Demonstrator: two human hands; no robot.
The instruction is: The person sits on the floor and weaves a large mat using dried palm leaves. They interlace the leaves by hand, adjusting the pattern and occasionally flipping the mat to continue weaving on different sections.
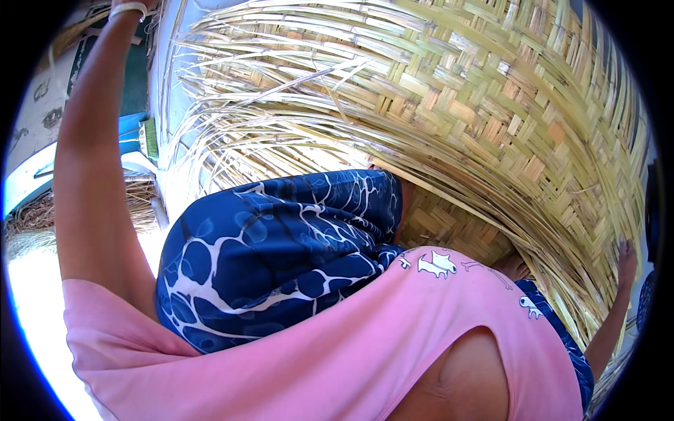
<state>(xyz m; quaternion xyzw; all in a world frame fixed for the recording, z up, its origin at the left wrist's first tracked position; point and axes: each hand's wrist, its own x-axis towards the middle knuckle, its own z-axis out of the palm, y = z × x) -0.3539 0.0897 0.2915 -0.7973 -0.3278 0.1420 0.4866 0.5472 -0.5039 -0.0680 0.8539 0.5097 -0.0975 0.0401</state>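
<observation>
A large woven mat of split bamboo strips (484,105) fills the upper and right part of the view, its long loose ends fanning out to the left. At the far right, my right hand (627,261) rests on the mat near its edge, fingers stretched out and nothing visible in them. My left arm reaches up along the left side. My left hand (147,4), just past a white wristband (128,8), is mostly cut off by the top edge, so its fingers are hidden.
My legs, in blue patterned cloth (281,259), are bent at the mat's near side, with a foot (512,266) by the strips. A green brush (148,138) stands at the left, above a heap of dry stalks (42,214). A dark object (654,210) sits at the right rim.
</observation>
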